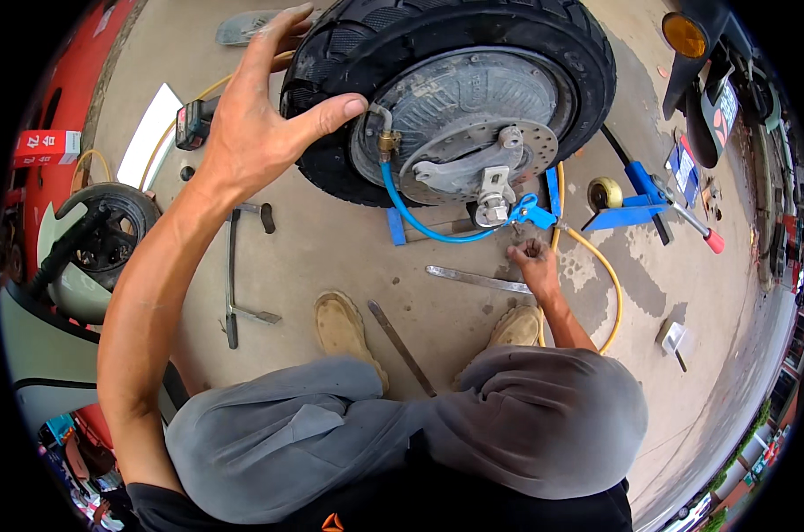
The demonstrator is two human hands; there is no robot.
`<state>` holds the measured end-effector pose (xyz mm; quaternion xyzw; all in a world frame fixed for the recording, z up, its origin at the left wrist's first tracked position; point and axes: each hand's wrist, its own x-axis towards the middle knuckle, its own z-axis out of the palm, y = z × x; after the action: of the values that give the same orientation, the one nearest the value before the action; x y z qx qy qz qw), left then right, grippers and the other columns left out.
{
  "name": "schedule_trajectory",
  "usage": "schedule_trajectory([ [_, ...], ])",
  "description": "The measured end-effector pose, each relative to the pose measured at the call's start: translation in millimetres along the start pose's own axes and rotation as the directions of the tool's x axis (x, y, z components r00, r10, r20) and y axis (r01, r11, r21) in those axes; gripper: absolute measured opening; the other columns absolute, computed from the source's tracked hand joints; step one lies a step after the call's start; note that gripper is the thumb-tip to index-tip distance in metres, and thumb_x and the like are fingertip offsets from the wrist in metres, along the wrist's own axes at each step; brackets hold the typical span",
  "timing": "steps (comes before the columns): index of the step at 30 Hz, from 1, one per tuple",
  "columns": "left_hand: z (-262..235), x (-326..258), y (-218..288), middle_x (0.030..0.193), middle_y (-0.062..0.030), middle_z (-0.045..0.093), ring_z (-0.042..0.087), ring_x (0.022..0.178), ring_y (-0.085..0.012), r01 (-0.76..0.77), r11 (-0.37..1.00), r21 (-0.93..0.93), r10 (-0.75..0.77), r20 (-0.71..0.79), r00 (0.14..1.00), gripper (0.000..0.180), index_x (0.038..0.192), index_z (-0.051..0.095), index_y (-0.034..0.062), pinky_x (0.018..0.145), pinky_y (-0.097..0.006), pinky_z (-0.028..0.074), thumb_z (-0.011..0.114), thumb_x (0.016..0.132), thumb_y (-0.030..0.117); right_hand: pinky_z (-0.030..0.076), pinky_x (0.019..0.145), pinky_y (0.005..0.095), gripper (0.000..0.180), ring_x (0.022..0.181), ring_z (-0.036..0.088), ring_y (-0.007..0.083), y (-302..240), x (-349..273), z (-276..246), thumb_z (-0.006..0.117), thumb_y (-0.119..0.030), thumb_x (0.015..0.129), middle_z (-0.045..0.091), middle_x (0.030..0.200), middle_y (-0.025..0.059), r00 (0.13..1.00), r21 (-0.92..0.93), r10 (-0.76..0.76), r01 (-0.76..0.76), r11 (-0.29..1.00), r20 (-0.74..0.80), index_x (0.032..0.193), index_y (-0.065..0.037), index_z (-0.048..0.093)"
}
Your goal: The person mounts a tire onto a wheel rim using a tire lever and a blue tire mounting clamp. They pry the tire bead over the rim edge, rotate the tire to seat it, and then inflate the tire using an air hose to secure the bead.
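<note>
A black-tyred wheel (455, 89) with a grey metal hub stands in front of me, a drilled brake disc (530, 146) on its near face. My left hand (265, 115) is at the tyre's left side, fingers and thumb spread wide; its thumb tip is beside the bent valve stem (380, 113). A brass fitting (388, 142) joins that stem to a blue air hose (411, 217), which curves to a blue air gun (530, 213) by the axle nut. Just below the air gun, my right hand (535, 260) has curled, pinched fingers; anything between them is hidden.
Tyre levers (477, 279) (400, 346) and an L-shaped wrench (232, 275) lie on the concrete. A yellow hose (610, 275) loops at right, near a blue stand (628, 208) with a roller. A cordless tool (194, 122) lies at left, near a scooter's wheel (114, 230).
</note>
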<state>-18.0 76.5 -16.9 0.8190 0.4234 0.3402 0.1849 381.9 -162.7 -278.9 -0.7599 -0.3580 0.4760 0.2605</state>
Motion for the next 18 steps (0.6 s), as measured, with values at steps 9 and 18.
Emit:
schedule_trajectory([
  [9,1.8,-122.6,67.7,0.095,-0.0124,0.076,0.073,0.089,-0.0215,0.695,0.648,-0.311,-0.278,0.754,0.596,0.02,0.108,0.075,-0.0032,0.077,-0.034,0.057,0.081,0.094,0.01,0.043,0.059,0.0288,0.019,0.066,0.055,0.0081,-224.6,-100.7,-1.6,0.083,-0.013,0.093,0.061,0.072,0.0002,0.617,0.17,-0.313,0.28,0.945,0.722,0.093,-0.004,0.066],
  [18,51.3,-158.2,61.4,0.096,-0.0154,0.076,0.076,0.084,-0.0233,0.722,-0.139,-0.677,-0.081,0.735,0.673,0.023,0.108,0.074,-0.0054,0.075,-0.038,0.063,0.072,0.104,0.017,0.053,0.062,0.0438,0.023,0.067,0.067,0.0332,-306.3,-109.0,21.2,0.082,-0.018,0.089,0.067,0.075,0.0126,0.439,-0.039,-0.47,0.761,0.647,0.766,0.096,-0.005,0.064],
])
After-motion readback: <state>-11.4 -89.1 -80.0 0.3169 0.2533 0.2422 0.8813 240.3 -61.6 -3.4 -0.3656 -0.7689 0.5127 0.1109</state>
